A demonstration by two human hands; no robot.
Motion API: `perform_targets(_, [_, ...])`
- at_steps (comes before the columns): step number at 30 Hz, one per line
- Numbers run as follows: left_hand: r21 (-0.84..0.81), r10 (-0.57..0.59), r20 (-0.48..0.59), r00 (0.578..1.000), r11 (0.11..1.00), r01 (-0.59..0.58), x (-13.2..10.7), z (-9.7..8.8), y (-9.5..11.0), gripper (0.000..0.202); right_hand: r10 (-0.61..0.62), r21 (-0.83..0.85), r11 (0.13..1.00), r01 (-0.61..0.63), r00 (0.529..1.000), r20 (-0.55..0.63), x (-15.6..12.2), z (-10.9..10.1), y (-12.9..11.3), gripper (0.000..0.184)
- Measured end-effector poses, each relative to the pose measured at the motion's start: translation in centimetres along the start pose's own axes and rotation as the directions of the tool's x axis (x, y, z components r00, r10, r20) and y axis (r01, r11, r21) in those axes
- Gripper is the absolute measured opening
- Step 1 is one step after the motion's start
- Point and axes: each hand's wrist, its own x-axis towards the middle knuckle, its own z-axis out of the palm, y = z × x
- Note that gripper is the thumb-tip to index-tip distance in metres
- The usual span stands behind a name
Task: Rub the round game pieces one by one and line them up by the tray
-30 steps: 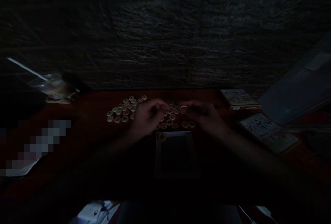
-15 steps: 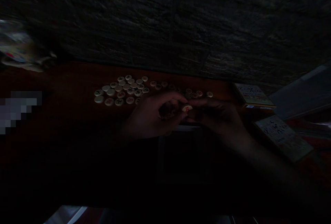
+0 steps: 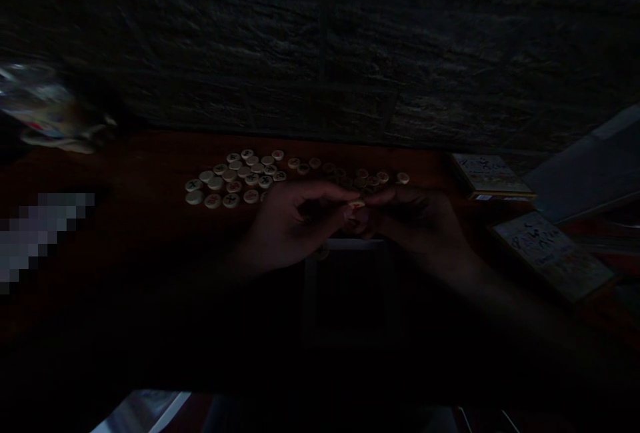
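Observation:
The scene is very dark. My left hand (image 3: 290, 226) and my right hand (image 3: 415, 220) meet over a reddish table (image 3: 150, 220), fingertips pinched together on a small round game piece (image 3: 357, 206) with a red mark. Behind them lie several pale round pieces (image 3: 235, 180) with red or black marks, spread in a loose row toward the right. Just below my hands sits a dark open box (image 3: 350, 286) with a pale rim.
Two printed box parts lie at the right: one (image 3: 487, 176) by the wall, one (image 3: 553, 253) nearer. A clear plastic bag (image 3: 50, 113) sits at the far left. A rough stone wall (image 3: 320, 53) rises behind the table.
My hands have come together from apart over the pieces and now pinch one piece between them, just above the box's far rim. The view has shifted left and down.

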Motion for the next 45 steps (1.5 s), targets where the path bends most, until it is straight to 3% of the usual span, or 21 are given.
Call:
perform_targets(7, [0.087, 0.073, 0.041, 0.996, 0.993, -0.076, -0.2, 0.0, 0.1, 0.014, 0.004, -0.073, 0.997, -0.003, 1.000, 0.011, -0.1, 0.1, -0.2, 0.023])
perform_targets(18, [0.000, 0.082, 0.137, 0.987, 0.997, -0.083, -0.4, 0.3, 0.3, 0.025, 0.023, -0.029, 0.999, -0.021, 0.997, 0.069, -0.2, 0.2, -0.1, 0.022])
perform_targets(25, [-0.044, 0.074, 0.078, 0.994, 0.996, -0.071, -0.3, 0.5, 0.3, 0.021, 0.012, -0.011, 1.000, -0.011, 0.998, 0.058, -0.4, 0.6, -0.9, 0.019])
perform_targets(34, [-0.027, -0.110, 0.005, 0.994, 0.994, 0.110, -0.2, 0.1, 0.7, 0.019, 0.012, -0.010, 1.000, -0.011, 0.995, 0.096, -0.3, 0.7, -1.2, 0.016])
perform_targets(45, [-0.009, -0.066, 0.050, 0.997, 0.998, 0.066, -0.4, -0.2, 0.4, 0.024, 0.023, -0.019, 1.000, -0.022, 0.998, 0.055, -0.4, 0.4, -0.9, 0.027])
